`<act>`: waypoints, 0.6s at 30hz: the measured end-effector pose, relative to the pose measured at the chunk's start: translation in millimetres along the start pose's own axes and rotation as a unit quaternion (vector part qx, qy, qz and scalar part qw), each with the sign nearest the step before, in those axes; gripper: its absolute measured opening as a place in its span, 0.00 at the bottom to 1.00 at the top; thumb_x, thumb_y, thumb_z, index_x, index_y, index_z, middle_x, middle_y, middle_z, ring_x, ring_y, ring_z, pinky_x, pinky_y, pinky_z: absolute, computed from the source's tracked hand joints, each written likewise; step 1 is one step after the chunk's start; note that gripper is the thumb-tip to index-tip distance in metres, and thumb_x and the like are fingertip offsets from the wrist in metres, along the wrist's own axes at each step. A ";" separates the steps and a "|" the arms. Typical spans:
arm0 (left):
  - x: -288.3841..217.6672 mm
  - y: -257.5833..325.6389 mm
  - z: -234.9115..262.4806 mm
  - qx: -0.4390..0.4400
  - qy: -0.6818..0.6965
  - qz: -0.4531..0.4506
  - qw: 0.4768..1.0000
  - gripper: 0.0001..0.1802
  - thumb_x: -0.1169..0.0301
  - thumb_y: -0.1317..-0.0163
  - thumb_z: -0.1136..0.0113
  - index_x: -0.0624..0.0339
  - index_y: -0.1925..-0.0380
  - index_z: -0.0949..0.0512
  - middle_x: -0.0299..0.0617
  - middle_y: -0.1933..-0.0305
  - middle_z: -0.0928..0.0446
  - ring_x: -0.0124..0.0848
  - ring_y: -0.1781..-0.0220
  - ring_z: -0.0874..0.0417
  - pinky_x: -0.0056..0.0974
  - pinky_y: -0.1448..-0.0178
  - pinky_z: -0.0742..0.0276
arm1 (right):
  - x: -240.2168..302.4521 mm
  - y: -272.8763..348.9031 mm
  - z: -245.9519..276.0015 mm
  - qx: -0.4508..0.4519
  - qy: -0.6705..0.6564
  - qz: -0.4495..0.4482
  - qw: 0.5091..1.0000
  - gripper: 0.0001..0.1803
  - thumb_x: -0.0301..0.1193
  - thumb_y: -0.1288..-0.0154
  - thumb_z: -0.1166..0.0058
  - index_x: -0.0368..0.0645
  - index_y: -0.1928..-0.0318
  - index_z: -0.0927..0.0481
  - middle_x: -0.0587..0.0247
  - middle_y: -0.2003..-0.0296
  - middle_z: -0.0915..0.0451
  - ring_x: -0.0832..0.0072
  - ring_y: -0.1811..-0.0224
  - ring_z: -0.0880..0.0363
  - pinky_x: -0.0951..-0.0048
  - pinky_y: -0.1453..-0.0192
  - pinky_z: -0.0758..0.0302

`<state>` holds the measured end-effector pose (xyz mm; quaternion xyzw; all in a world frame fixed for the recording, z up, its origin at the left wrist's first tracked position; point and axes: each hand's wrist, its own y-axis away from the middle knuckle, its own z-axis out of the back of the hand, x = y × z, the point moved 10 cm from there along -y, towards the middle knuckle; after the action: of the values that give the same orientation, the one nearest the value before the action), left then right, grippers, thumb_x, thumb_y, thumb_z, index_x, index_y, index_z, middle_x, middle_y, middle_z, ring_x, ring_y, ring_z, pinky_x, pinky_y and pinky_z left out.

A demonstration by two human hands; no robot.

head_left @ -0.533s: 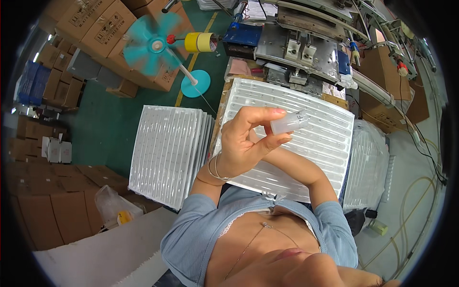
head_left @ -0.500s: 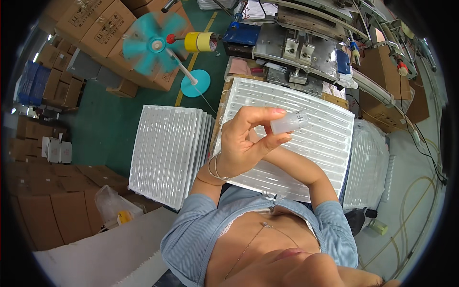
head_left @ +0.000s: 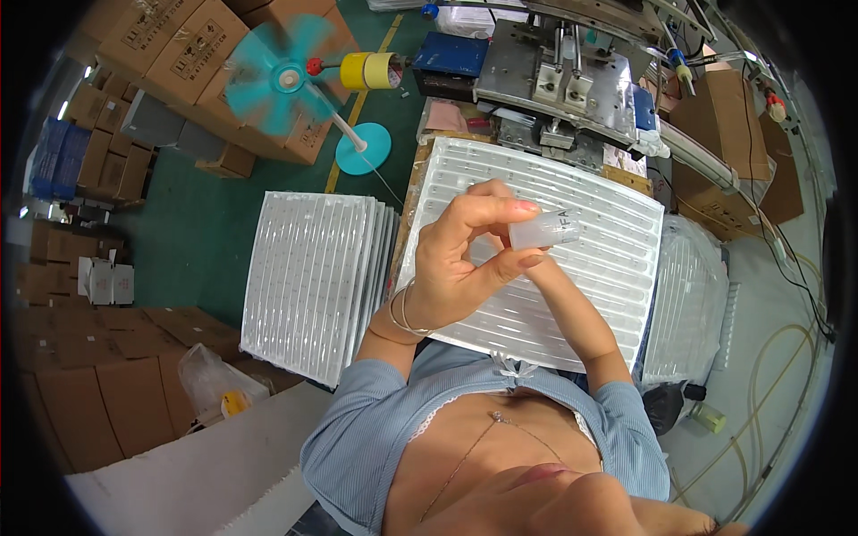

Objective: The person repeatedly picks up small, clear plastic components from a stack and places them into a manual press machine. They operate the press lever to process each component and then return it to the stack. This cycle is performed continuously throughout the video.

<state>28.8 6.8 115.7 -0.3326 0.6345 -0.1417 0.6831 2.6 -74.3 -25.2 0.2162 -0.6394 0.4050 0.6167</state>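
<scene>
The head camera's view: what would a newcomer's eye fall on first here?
Probably the small translucent cylinder with dark print, pinched by the left hand near the middle of the view, in front of a white ribbed tray. Next, perhaps, the turquoise fan at upper left, its blades blurred, with yellowish tape rolls just to its right.

Free air above white tray (head_left: 617, 246) at far right, metal machine (head_left: 511, 73) beyond, tray stack (head_left: 304, 279) left

Below the fingers (head_left: 490, 211) of the left hand (head_left: 458, 261), thin wrist bangles (head_left: 404, 325) are gleaming, while farther down a pale-blue ribbed short-sleeved top (head_left: 371, 451) is showing white lace trim (head_left: 429, 417) and a front bow (head_left: 511, 365), framing a fine pendant necklace (head_left: 468, 456).
</scene>
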 end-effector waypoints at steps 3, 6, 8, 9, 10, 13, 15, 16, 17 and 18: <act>9.7 3.2 -2.3 -0.023 0.051 0.040 0.998 0.21 0.74 0.46 0.35 0.62 0.53 0.30 0.42 0.58 0.24 0.27 0.60 0.20 0.30 0.59 0.24 | -18.3 10.8 41.9 -0.098 -0.210 -0.090 0.969 0.18 0.42 0.41 0.52 0.46 0.55 0.31 0.67 0.61 0.28 0.81 0.74 0.34 0.83 0.69 0.38; 13.9 7.0 -3.9 -0.018 0.047 0.051 0.997 0.20 0.75 0.45 0.36 0.62 0.53 0.30 0.42 0.56 0.23 0.27 0.60 0.20 0.29 0.59 0.23 | 30.7 20.5 64.2 -0.102 -0.253 -0.067 0.960 0.19 0.48 0.35 0.59 0.44 0.58 0.31 0.65 0.62 0.31 0.82 0.69 0.32 0.84 0.69 0.35; 14.7 7.3 -5.9 -0.011 0.038 0.043 0.998 0.20 0.76 0.45 0.36 0.62 0.54 0.30 0.43 0.55 0.23 0.27 0.62 0.20 0.29 0.60 0.23 | 55.0 29.7 73.3 -0.106 -0.214 -0.024 0.971 0.20 0.48 0.36 0.59 0.45 0.56 0.30 0.67 0.63 0.28 0.84 0.76 0.37 0.84 0.73 0.44; 16.3 8.3 -5.7 -0.011 0.023 0.045 0.999 0.20 0.76 0.46 0.35 0.62 0.54 0.30 0.43 0.55 0.23 0.27 0.63 0.20 0.29 0.61 0.23 | 70.4 32.4 72.2 -0.080 -0.207 -0.024 0.975 0.20 0.47 0.38 0.56 0.43 0.59 0.28 0.66 0.64 0.28 0.83 0.74 0.35 0.84 0.71 0.42; 17.5 9.4 -5.6 -0.011 0.007 0.046 0.999 0.20 0.76 0.47 0.35 0.62 0.54 0.29 0.43 0.55 0.23 0.27 0.64 0.20 0.29 0.62 0.23 | 85.5 33.3 69.7 -0.068 -0.180 -0.006 0.981 0.19 0.45 0.39 0.53 0.42 0.60 0.28 0.66 0.65 0.27 0.82 0.73 0.34 0.83 0.70 0.41; 11.6 5.2 -11.6 0.020 -0.077 0.013 0.997 0.19 0.76 0.48 0.34 0.62 0.56 0.28 0.43 0.57 0.22 0.26 0.66 0.20 0.29 0.63 0.23 | 107.3 34.1 64.4 -0.064 -0.062 0.039 0.995 0.14 0.37 0.44 0.44 0.37 0.65 0.25 0.65 0.69 0.25 0.78 0.68 0.29 0.79 0.65 0.34; 8.9 4.7 -13.7 0.032 -0.111 0.001 0.993 0.19 0.76 0.49 0.33 0.62 0.56 0.27 0.42 0.59 0.21 0.26 0.67 0.20 0.29 0.64 0.23 | 110.0 34.2 64.9 -0.069 -0.008 0.008 0.998 0.14 0.35 0.44 0.43 0.37 0.66 0.25 0.64 0.70 0.25 0.77 0.68 0.29 0.78 0.65 0.34; 9.6 5.4 -13.5 0.030 -0.108 0.006 0.994 0.20 0.76 0.50 0.33 0.62 0.57 0.27 0.42 0.59 0.21 0.26 0.67 0.20 0.29 0.64 0.23 | 110.3 34.9 64.7 -0.071 0.019 -0.008 0.997 0.14 0.35 0.45 0.42 0.36 0.66 0.25 0.64 0.71 0.25 0.77 0.68 0.28 0.77 0.65 0.34; 10.1 5.5 -13.3 0.029 -0.106 0.011 0.994 0.20 0.76 0.50 0.32 0.62 0.57 0.27 0.42 0.60 0.21 0.26 0.67 0.20 0.29 0.64 0.23 | 115.2 35.6 63.7 -0.077 0.014 0.016 0.997 0.14 0.36 0.44 0.43 0.36 0.66 0.24 0.62 0.71 0.26 0.77 0.68 0.29 0.77 0.66 0.34; 10.1 5.4 -14.3 0.032 -0.101 0.014 0.994 0.20 0.76 0.50 0.32 0.62 0.57 0.27 0.42 0.59 0.21 0.27 0.67 0.20 0.29 0.64 0.23 | 115.9 37.4 64.2 -0.081 0.015 0.017 0.996 0.14 0.36 0.43 0.44 0.36 0.66 0.24 0.62 0.71 0.26 0.77 0.68 0.29 0.77 0.66 0.34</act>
<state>15.4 0.6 104.8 -0.3141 0.5621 -0.1186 0.7559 -82.7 -77.1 82.8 0.1486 -0.6646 0.3655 0.6346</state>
